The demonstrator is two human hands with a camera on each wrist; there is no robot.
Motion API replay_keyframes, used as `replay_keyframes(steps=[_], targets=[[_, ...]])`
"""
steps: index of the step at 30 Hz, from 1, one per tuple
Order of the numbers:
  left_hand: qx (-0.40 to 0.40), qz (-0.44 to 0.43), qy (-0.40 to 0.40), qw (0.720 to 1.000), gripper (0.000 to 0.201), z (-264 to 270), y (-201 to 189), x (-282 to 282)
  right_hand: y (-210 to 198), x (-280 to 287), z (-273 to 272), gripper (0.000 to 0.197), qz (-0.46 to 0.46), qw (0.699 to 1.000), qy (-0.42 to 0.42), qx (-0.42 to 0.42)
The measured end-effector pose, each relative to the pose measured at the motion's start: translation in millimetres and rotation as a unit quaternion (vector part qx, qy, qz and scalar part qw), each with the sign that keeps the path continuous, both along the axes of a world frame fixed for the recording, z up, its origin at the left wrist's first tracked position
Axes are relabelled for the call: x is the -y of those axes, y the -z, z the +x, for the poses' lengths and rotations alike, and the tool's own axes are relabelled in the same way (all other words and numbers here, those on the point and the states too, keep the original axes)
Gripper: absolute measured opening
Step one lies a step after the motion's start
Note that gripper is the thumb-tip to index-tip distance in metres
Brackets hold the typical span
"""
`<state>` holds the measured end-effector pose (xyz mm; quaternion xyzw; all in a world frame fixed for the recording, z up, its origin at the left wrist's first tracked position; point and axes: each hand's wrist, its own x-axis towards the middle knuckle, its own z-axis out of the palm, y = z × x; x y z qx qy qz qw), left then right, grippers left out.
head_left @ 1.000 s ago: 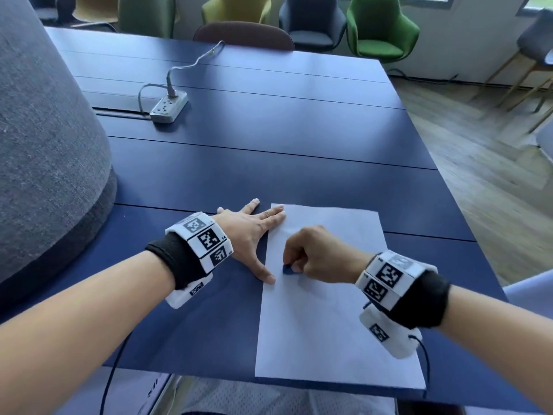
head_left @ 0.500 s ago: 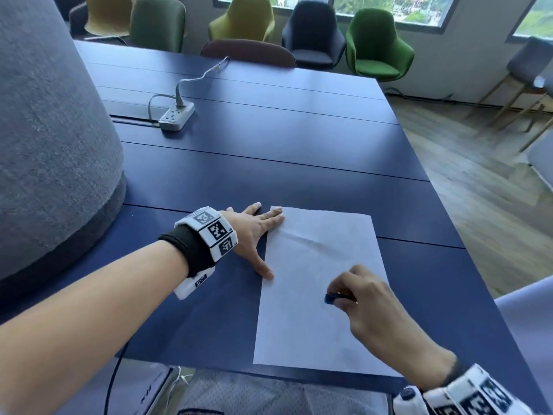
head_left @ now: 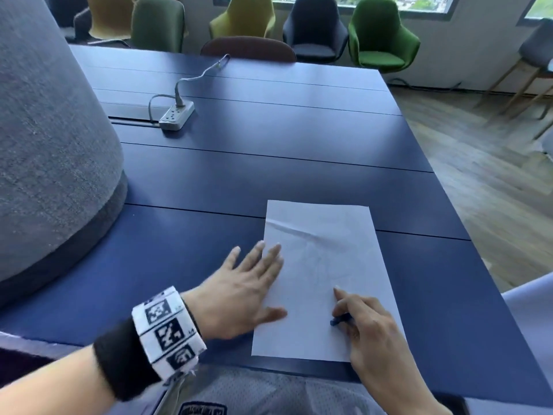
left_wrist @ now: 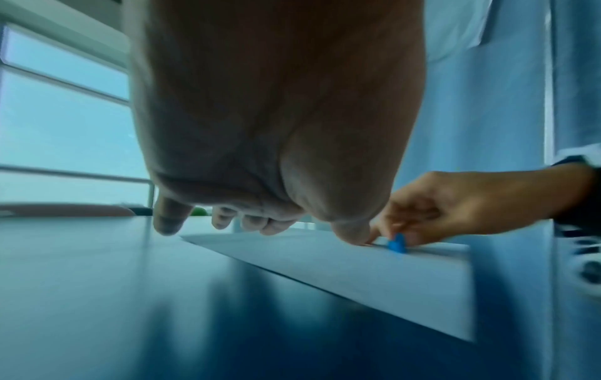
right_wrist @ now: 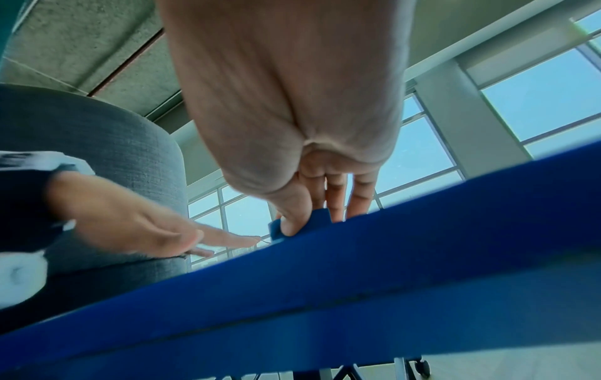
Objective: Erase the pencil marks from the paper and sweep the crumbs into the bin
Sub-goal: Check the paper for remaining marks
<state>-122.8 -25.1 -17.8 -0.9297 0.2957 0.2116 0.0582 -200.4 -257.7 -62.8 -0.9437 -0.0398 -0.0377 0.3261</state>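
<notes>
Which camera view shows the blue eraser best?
The left wrist view: the eraser appears from the side, its tip on the paper, pinched by the right hand. The head view shows only a small blue end sticking out from the fingers. In the right wrist view the thumb covers part of it.

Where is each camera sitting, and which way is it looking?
Head: worn on the head, looks forward and down at the paper on the table; both forearms show.
Left wrist: under the left hand, low over the table, looking along the fingers.
Right wrist: under the right hand, below the table edge, tilted upward.
Shared: both wrist views show the blue eraser that the right hand pinches.
</notes>
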Motion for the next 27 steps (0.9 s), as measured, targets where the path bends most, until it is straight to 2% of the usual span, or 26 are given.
replay_keyframes(steps=[2, 4, 8, 13, 16, 19, 21, 25, 27], targets=[[0.032, -0.066, 0.024, 0.997, 0.096, -33.8, 21.8, 14.9, 3.1, 0.2, -1.2, 0.037, 0.008, 1.0, 0.006, -0.003], [0.027, -0.088, 0.032, 0.995, 0.09, -57.1, 44.3, 29.2, 5.4, 0.9, -3.1, 0.038, 0.007, 1.0, 0.008, -0.013], [0.065, -0.122, 0.055, 0.989, 0.083, -65.9, 61.8, 46.5, 8.2, 3.2, -6.7, 0.044, 0.0, 1.0, 0.01, -0.012], [0.086, -0.086, -0.074, 0.99, 0.076, -44.2, 61.9, 9.6, 12.5, 6.9, -9.0, 0.049, 0.018, 1.0, 0.009, 0.009], [0.109, -0.101, -0.132, 0.98, 0.079, -42.2, 62.3, 2.7, 16.7, 6.9, -10.1, 0.052, 0.026, 0.999, 0.018, 0.012], [0.131, -0.128, -0.029, 0.983, 0.079, -60.5, 64.4, 25.3, 16.2, 6.9, -10.5, 0.051, 0.031, 0.999, 0.02, 0.013], [0.094, -0.117, 0.009, 0.989, 0.077, -71.6, 61.3, 36.9, 14.5, 7.7, -11.6, 0.05, 0.032, 0.999, 0.015, 0.016], [0.127, -0.075, -0.1, 0.984, 0.081, -51.9, 55.3, 16.8, 15.3, 8.9, -15.4, 0.054, 0.029, 0.999, 0.025, 0.02], [0.097, -0.058, -0.145, 0.983, 0.084, -44.1, 53.8, 3.1, 17.2, 8.8, -17.6, 0.054, 0.025, 0.999, 0.029, 0.032]])
